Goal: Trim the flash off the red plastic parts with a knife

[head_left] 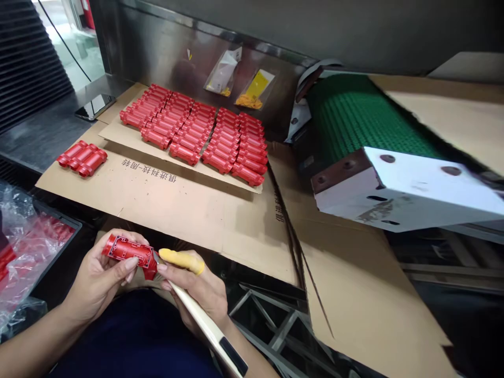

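Item, one red part [128,251]: located low in your view, in front of your torso, between your hands and off the near edge of the cardboard [189,212]. Long axis: roughly crosswise, its outer end toward your left, its flanged end toward your right and slightly nearer your body. An open, dark-edged recess faced up.

Item, left hand [92,278]: the nearer of the two, in contact; fingers closed around the part's left portion, thumb pressed along its near side.

Item, right hand [202,289]: closed on a slim, pale-handled tool [197,314], with a yellow finger cot [181,259] on the index finger. The handle sloped from lower right up to the left, oblique to the part's axis. The tool's dark tip lay at the flanged end; whether it touched could not be told.

Item, further red parts: five columns [192,128] on a cardboard sheet beyond your hands, plus a small group [82,157] further left.

Item, one bin [59,257]: left of your left hand, with red pieces and clear plastic in it.
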